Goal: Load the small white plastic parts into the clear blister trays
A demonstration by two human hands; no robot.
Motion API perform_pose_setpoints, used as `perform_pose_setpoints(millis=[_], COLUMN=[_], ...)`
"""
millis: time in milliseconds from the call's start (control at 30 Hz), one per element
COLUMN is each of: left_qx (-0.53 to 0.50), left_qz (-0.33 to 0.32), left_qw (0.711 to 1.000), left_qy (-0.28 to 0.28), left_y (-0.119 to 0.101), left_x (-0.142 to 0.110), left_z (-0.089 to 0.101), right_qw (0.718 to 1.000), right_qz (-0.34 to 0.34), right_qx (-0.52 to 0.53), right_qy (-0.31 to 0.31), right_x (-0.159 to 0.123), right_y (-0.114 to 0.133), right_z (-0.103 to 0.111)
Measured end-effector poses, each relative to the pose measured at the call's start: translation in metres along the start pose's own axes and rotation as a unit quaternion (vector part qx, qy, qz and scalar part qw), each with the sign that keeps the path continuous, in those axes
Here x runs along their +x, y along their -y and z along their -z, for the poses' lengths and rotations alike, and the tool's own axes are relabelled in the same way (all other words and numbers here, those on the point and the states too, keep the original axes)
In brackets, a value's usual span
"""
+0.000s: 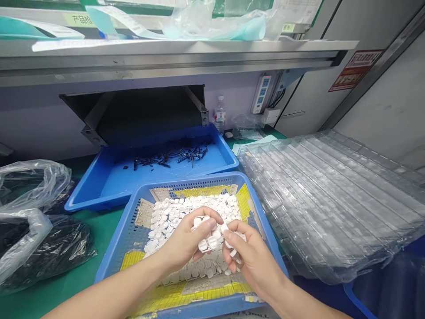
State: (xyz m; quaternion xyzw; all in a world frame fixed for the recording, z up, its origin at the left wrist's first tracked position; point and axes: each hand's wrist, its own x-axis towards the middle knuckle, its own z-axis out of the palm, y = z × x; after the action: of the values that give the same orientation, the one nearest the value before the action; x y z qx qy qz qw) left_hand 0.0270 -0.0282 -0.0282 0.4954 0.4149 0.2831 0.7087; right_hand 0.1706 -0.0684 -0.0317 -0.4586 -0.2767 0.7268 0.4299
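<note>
Both hands meet above a blue plastic basket (270, 248) lined with yellow and grey tape. Many small white plastic pieces (171, 219) with rounded corners lie heaped in it. My left hand (195, 235) is closed around several of these white pieces, some facing the camera with their hollow side. My right hand (244, 248) also grips a few white pieces, pinching one between thumb and fingers beside the left hand's bunch. The undersides of both hands are hidden.
Behind the basket, a blue tray (116, 177) holds small black parts (192, 155). Clear plastic trays (332, 195) are stacked at right; a bag of black items (49, 248) lies left. A water bottle (219, 115) and power strip (261, 94) are at the back, under a shelf (166, 66).
</note>
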Motion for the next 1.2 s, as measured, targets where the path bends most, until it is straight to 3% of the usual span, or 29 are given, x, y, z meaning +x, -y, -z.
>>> perform_pose_setpoints(millis=[300, 600, 700, 1000, 1200], left_qx=[-0.031, 0.131, 0.129, -0.017, -0.051], left_qz=[0.009, 0.044, 0.038, -0.012, -0.017], left_qw=[0.997, 0.987, 0.987, 0.998, 0.998], left_qy=[0.077, 0.085, 0.093, 0.054, 0.046], left_y=[0.002, -0.007, -0.005, 0.005, 0.0], left_x=[0.001, -0.004, -0.003, 0.004, 0.005], left_z=[-0.001, 0.0, 0.001, 0.002, 0.001], right_qw=[0.999, 0.993, 0.992, 0.998, 0.987], right_qz=[0.008, -0.029, -0.039, -0.05, -0.08], right_qx=[-0.05, -0.112, -0.119, 0.031, 0.142], right_qy=[-0.011, -0.034, -0.029, 0.023, 0.004], right_x=[0.001, 0.001, 0.002, 0.003, 0.003], right_y=[-0.006, 0.0, 0.0, 0.003, 0.001], right_z=[0.003, -0.002, -0.002, 0.004, 0.007])
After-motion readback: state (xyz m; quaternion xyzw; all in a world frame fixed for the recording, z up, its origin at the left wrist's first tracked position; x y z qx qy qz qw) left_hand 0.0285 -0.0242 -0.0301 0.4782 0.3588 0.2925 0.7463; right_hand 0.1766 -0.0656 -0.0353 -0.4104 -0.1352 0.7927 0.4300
